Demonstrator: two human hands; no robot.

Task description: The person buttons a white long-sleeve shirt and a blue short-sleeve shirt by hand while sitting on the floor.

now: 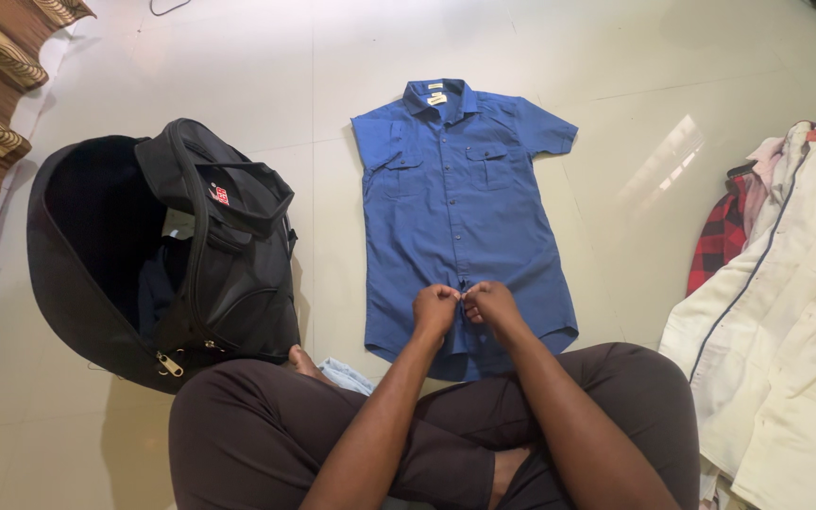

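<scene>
On the pale floor (238,57), beyond the person's fingertips, a blue short-sleeved shirt (455,203) lies flat and face up, collar at the far end and hem toward the crossed legs (266,434) in dark trousers. To the left of the fingers stands an open black bag (191,255), its zip undone and its flap folded back, well apart from the shirt. To the right of the fingers lies a heap of clothes: a cream garment (786,312) on top, with a red-and-black checked piece (720,236) showing at its far edge. A small pale blue cloth (344,375) peeks out just beside the left knee. The left hand (434,308) and right hand (491,302) meet at the shirt's button strip near the hem, knuckles almost touching. Both sets of fingers are curled and pinching the blue fabric there; what lies between the fingertips is too small to make out.
</scene>
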